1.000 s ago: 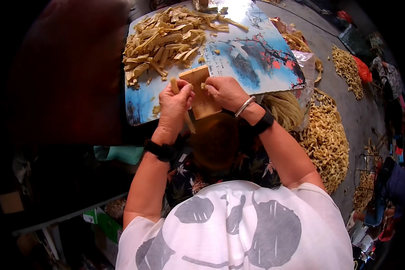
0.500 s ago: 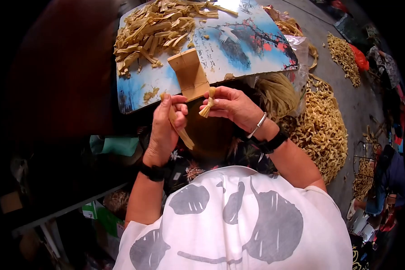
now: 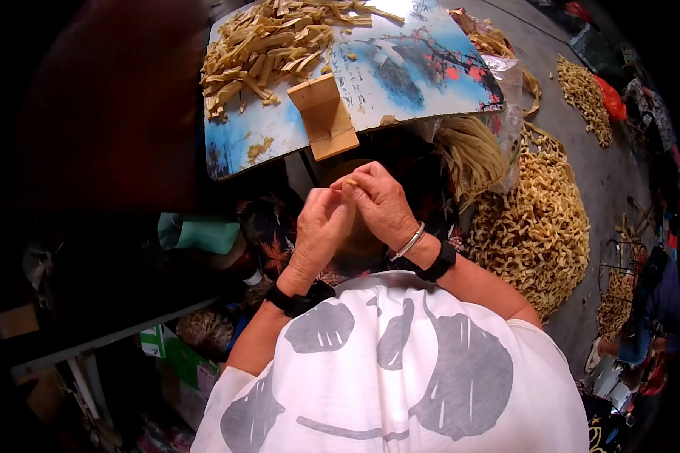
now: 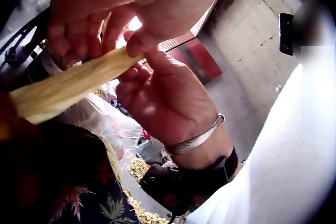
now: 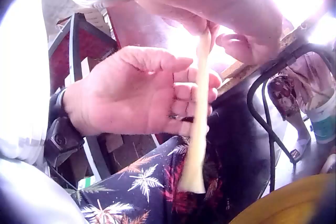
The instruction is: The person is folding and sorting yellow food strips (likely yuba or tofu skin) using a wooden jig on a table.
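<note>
In the head view, my left hand (image 3: 321,226) and right hand (image 3: 385,208) meet at the fingertips above the lap, below the table's near edge. A long, flat, pale yellow strip (image 5: 198,129) hangs from my right thumb and fingers, which pinch its upper end. Beside that end is my left thumb, and the left fingers curve behind the strip in the right wrist view. The left wrist view has the strip (image 4: 79,79) slanting down to the left from both hands' fingertips. Only a small bit of it peeks out in the head view.
A stepped wooden block (image 3: 325,121) sits at the near edge of the painted table (image 3: 431,87). Behind it spreads a heap of dry yellow strips (image 3: 261,57). On the right are a bundle of long strips (image 3: 472,155) and a large pile of knotted pieces (image 3: 540,234).
Both hands have drawn back from the wooden block toward the body and come together. A knotted strip in the right hand half a second ago is out of sight; that hand now pinches the long strip.
</note>
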{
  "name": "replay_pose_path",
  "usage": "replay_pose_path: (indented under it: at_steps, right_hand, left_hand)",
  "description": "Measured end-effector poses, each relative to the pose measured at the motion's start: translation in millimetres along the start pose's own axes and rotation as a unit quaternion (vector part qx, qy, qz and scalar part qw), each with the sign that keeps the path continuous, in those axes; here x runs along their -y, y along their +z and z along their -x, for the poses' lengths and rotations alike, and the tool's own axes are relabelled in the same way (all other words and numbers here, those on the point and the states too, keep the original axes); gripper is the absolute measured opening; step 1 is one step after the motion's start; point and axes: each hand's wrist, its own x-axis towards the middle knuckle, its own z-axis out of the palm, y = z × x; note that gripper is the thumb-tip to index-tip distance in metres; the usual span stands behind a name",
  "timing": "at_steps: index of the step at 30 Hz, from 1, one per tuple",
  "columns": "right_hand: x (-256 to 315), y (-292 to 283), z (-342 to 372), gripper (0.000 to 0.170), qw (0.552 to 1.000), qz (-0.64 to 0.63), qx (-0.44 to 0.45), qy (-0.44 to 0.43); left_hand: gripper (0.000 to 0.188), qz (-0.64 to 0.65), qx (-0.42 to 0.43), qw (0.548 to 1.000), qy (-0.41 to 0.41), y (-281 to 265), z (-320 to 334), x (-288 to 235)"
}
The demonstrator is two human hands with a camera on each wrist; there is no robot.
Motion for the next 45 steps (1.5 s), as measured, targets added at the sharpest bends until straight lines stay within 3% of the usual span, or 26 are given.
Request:
replay_pose_path:
  at_steps: [3,4,5,7,11,12,13,14,15,16,17,19,20,22,23,24,27,31,34,37,38,40,41,43,45]
  right_hand:
    - [12,-10,1,0.012,1.000,-0.010,0.007,0.013]
    - [6,-8,4,0.010,1.000,-0.004,0.009,-0.025]
    - [6,-7,8,0.009,0.999,-0.001,0.022,-0.047]
    - [9,-5,20,0.008,0.995,0.003,0.048,-0.090]
    - [4,-4,42,0.008,0.991,-0.020,0.069,-0.110]
    - [6,-10,43,0.006,0.993,0.001,0.093,-0.067]
    - [5,-11,43,0.006,0.993,0.031,0.073,-0.085]
    - [2,-12,42,0.006,0.992,0.061,0.053,-0.102]
    - [-1,-12,41,0.007,0.988,0.090,0.031,-0.118]
    - [-5,-12,40,0.010,0.975,0.147,0.019,-0.166]
    - [-7,-11,39,0.012,0.970,0.160,0.006,-0.184]
    - [-12,-7,37,0.015,0.957,0.186,-0.019,-0.220]
    - [-26,-3,39,0.008,0.962,0.195,-0.031,-0.189]
    - [-21,-5,37,0.009,0.995,0.035,-0.018,0.088]
    - [-20,-4,35,0.012,0.973,-0.048,-0.013,0.224]
    - [-26,1,34,0.022,0.945,-0.144,-0.032,0.291]
    - [-38,7,33,0.022,0.921,-0.184,-0.036,0.340]
    - [-42,6,30,0.021,0.945,-0.095,-0.030,0.310]
    - [-43,6,33,0.018,0.994,0.081,-0.047,0.060]
    - [-36,0,33,0.015,0.996,0.082,-0.016,-0.025]
    - [-31,-2,33,0.014,0.999,0.007,0.010,0.035]
    - [-29,-6,31,0.013,0.998,0.023,0.036,0.050]
    - [-30,-7,30,0.013,0.997,0.030,0.048,0.056]
    - [-34,-5,28,0.012,0.996,0.082,0.026,-0.010]
    - [-32,-4,28,0.011,0.991,0.125,0.017,-0.035]
  left_hand:
    - [0.029,0.063,0.010,0.967,-0.245,-10,8,16]
    - [0.041,0.240,0.066,0.897,-0.366,-16,9,17]
    - [0.051,0.387,0.138,0.801,-0.435,-19,14,17]
    - [0.039,0.490,0.100,0.716,-0.487,-7,13,-10]
    - [0.020,0.445,0.090,0.804,-0.384,0,12,0]
    - [0.016,0.408,0.098,0.826,-0.378,0,10,3]
    - [0.012,0.369,0.106,0.846,-0.371,0,8,6]
    - [0.010,0.234,0.095,0.900,-0.355,7,9,16]
    - [0.009,0.094,0.103,0.963,-0.232,9,10,19]
    - [0.008,-0.049,0.109,0.988,-0.099,11,11,21]
    - [0.008,-0.189,0.110,0.975,0.038,13,12,23]
    - [0.009,-0.271,0.113,0.955,0.046,11,11,5]
    - [0.008,-0.306,0.121,0.943,0.044,10,10,1]
    - [0.007,-0.341,0.112,0.932,0.048,10,10,-3]
    - [0.008,-0.341,0.096,0.933,0.056,12,11,-6]
    - [0.008,-0.341,0.080,0.934,0.064,13,11,-7]
    - [0.009,-0.290,0.059,0.946,0.129,18,9,0]
    - [0.008,-0.254,0.068,0.957,0.125,21,7,-3]
    - [0.008,-0.273,0.076,0.952,0.113,21,5,-1]
    - [0.007,-0.266,0.061,0.957,0.100,18,3,-1]
    - [0.007,-0.255,0.057,0.960,0.098,16,1,2]
    - [0.003,-0.189,0.036,0.976,0.106,15,-3,14]
    - [0.004,-0.134,0.048,0.989,0.045,15,-1,18]
    - [0.005,-0.021,0.075,0.994,-0.076,13,-1,16]
    - [0.005,-0.003,0.083,0.990,-0.115,14,2,15]
